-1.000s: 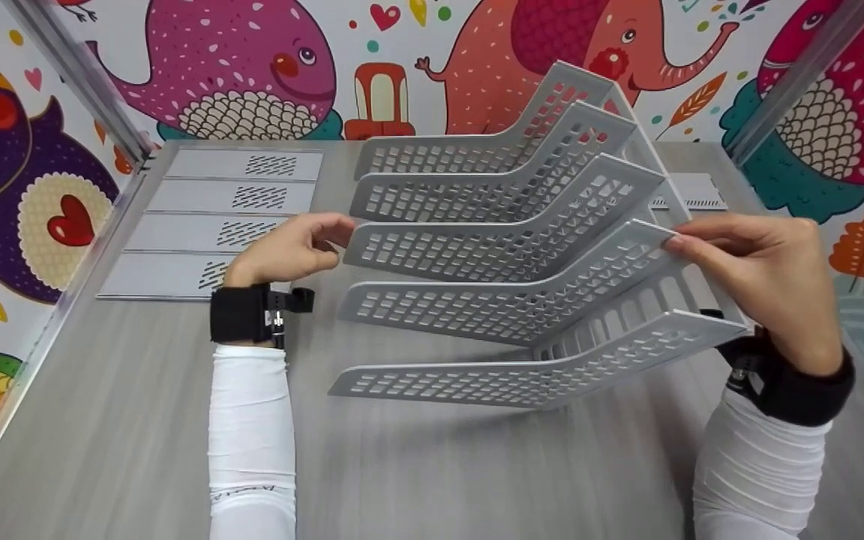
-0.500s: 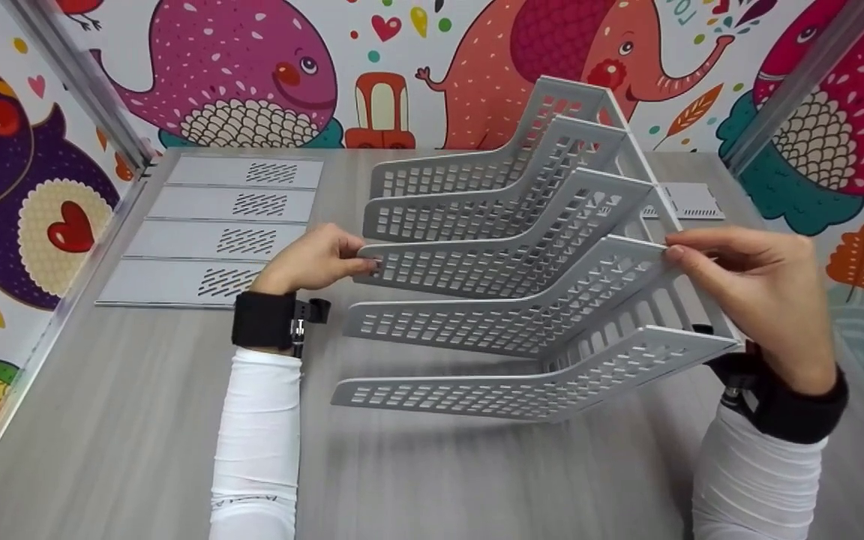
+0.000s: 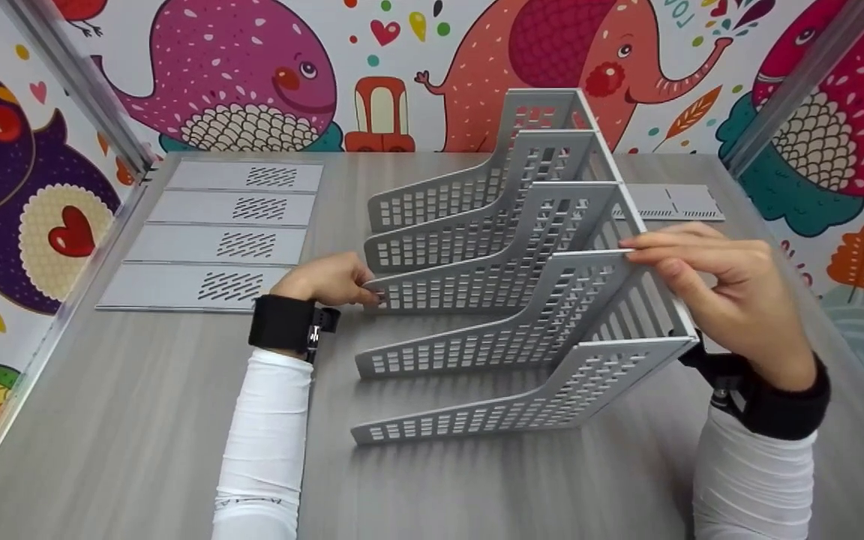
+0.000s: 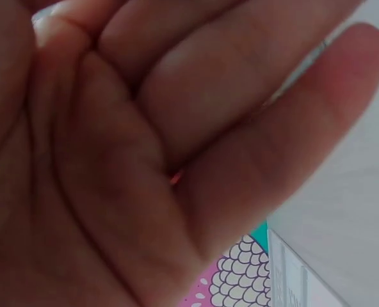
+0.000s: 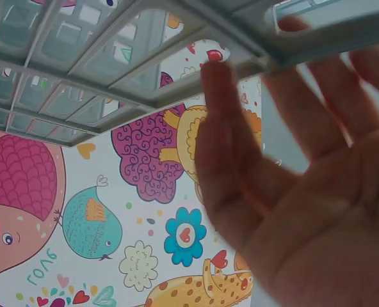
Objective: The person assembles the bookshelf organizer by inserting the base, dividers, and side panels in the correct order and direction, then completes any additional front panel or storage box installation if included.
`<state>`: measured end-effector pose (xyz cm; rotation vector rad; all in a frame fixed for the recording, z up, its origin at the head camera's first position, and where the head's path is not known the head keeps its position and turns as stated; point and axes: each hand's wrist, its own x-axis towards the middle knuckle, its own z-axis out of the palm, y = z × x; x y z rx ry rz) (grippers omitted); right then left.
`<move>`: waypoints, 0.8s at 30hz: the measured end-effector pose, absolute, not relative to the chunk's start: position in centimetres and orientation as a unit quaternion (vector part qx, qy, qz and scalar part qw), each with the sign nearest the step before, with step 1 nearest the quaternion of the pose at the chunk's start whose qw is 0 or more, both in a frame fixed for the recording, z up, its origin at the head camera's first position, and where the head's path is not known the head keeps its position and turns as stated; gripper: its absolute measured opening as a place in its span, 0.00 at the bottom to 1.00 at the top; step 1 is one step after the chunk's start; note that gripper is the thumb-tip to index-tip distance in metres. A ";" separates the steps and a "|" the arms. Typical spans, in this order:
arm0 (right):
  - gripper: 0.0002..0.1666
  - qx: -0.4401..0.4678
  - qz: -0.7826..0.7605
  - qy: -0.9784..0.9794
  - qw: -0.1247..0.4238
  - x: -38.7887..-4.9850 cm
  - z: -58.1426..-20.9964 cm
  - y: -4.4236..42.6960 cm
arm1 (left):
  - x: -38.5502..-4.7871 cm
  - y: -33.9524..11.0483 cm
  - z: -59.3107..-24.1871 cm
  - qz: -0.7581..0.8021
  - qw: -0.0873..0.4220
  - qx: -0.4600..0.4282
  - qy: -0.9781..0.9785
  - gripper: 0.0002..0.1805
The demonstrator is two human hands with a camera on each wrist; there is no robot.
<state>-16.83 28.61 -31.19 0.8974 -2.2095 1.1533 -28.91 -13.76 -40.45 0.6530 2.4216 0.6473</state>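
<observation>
A grey file rack [image 3: 469, 341] with several upright perforated dividers stands over the table, its low ends pointing left. My left hand [image 3: 334, 281] pinches the low front end of the middle divider between thumb and fingers. In the left wrist view the palm of the left hand [image 4: 112, 166] fills most of the picture and hides the contact. At the rack's tall side, my right hand [image 3: 736, 289] grips the top edge where a divider meets the back panel. The right wrist view has the right hand's [image 5: 330, 192] thumb against the underside of the rack's frame [image 5: 154, 105].
A slotted light-grey panel [image 3: 166, 244], divided into several strips, lies flat on the table [image 3: 132, 420] at the left. Behind the rack at the right lies another flat slotted piece [image 3: 691, 199]. Cartoon-printed walls [image 3: 469, 90] enclose the back and sides.
The left hand has moved right and taken hold of the middle divider's front end. The rack's tall side has swung left and down, with the right hand following it.
</observation>
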 end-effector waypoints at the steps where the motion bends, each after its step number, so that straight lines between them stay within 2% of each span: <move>1: 0.10 0.336 0.422 -0.804 0.250 -17.0 -31.3 28.5 | -29.0 -13.7 -40.6 0.238 0.273 0.244 0.900 0.11; 8: 0.17 0.342 0.408 -0.795 0.291 -17.8 -31.5 28.2 | -28.8 -13.5 -40.6 0.244 0.265 0.249 0.899 0.14; 19: 0.10 0.348 0.442 -0.787 0.253 -18.1 -31.6 28.5 | -28.9 -13.1 -40.6 0.237 0.259 0.251 0.902 0.20; 24: 0.09 0.353 0.448 -0.784 0.244 -18.3 -31.5 28.6 | -28.9 -13.0 -40.6 0.231 0.260 0.254 0.903 0.18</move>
